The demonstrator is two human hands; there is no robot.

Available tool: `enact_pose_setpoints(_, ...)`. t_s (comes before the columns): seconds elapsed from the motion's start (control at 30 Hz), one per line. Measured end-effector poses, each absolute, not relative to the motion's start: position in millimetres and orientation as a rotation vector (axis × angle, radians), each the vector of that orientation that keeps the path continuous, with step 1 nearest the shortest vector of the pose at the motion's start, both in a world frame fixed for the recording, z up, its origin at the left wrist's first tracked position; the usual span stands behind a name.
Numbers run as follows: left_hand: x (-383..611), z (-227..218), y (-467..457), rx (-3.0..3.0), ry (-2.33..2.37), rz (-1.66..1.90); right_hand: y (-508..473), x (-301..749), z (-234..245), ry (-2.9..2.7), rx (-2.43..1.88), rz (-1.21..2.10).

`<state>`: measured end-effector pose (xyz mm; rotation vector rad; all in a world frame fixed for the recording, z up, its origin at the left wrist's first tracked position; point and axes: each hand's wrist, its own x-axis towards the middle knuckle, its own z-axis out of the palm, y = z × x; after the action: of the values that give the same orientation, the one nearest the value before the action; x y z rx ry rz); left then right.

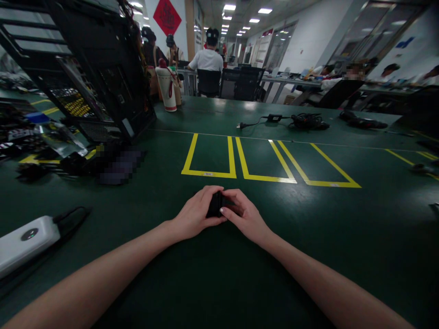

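Between my two hands is a small black object (pixel 215 205), box-like and mostly covered by fingers, so its kind cannot be made out. My left hand (pixel 196 211) wraps it from the left, thumb on the near side and fingers over the far side. From the right, my right hand (pixel 247 216) grips it with thumb and fingertips. Both hands are low over the green table (pixel 219 274), just in front of the yellow tape outlines (pixel 209 174).
A black computer case (pixel 113 77) leans at the left, with cables and a clear plastic bag (pixel 61 139) near it. A white device (pixel 30 242) lies front left. Behind are a paper cup (pixel 167 89), a power adapter (pixel 274 118) and coiled cables (pixel 308 121). People sit farther back.
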<state>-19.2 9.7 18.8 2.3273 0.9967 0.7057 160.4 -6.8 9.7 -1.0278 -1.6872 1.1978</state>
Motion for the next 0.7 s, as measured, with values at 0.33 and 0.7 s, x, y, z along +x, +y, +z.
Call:
enact_pose_setpoints(0.33, -18.8, 22.9, 7.0, 2.359, 0.997, 0.698, -5.4, 159.9, 6.1, -1.616, -0.955, 1.223)
enact_pose_setpoints(0.7, -18.8, 19.1, 7.9, 2.342, 1.000, 0.724, -7.8, 160.9, 9.0, -1.667, -1.035, 1.191)
